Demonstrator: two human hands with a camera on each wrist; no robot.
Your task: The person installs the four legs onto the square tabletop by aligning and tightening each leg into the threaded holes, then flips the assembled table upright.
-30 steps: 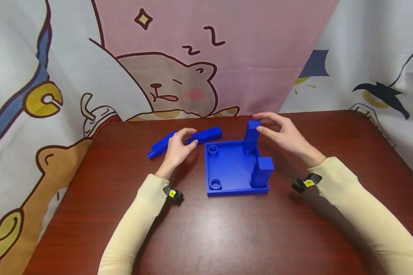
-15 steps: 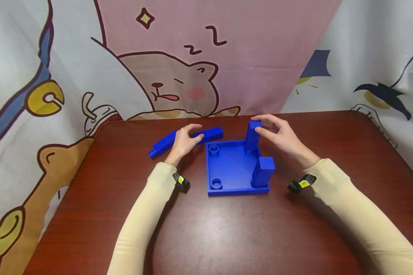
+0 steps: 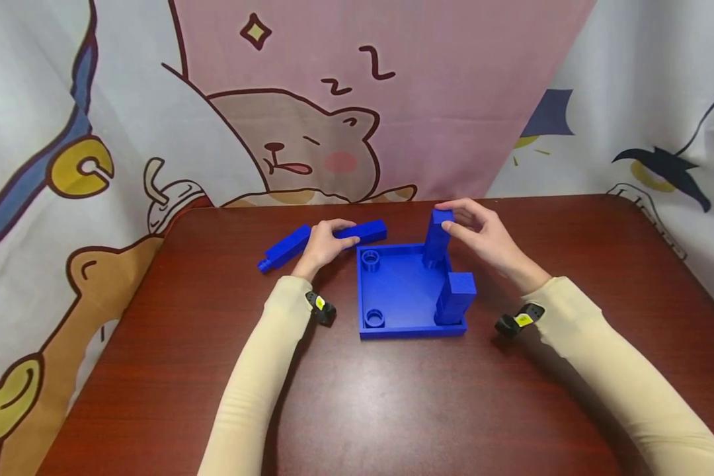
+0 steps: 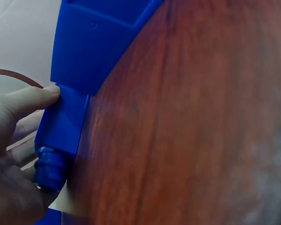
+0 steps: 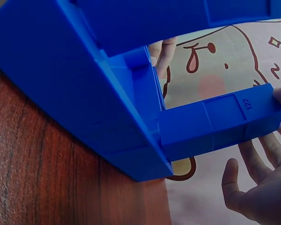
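Note:
My left hand (image 3: 325, 245) holds a blue square post (image 3: 369, 231) lying behind the tray. The left wrist view shows my thumb along its side, the other fingers behind it, and a ridged round stub (image 4: 50, 168) at its near end. My right hand (image 3: 486, 239) grips the top of an upright blue post (image 3: 437, 237) between thumb and fingers. That post stands in the far right corner of a square blue tray (image 3: 413, 333); its side bears the marking "122" in the right wrist view. Another post (image 3: 457, 297) stands upright in the near right corner.
Round sockets sit in the tray's far left (image 3: 371, 260) and near left (image 3: 374, 318) corners. Left of my left hand, a loose blue post (image 3: 288, 246) lies with its stub toward me. The brown table (image 3: 357, 403) ends at a printed curtain (image 3: 452, 86) behind.
My left hand has moved right, away from the left loose post, and taken hold of the right one. My right hand has closed in slightly on the far upright post's top.

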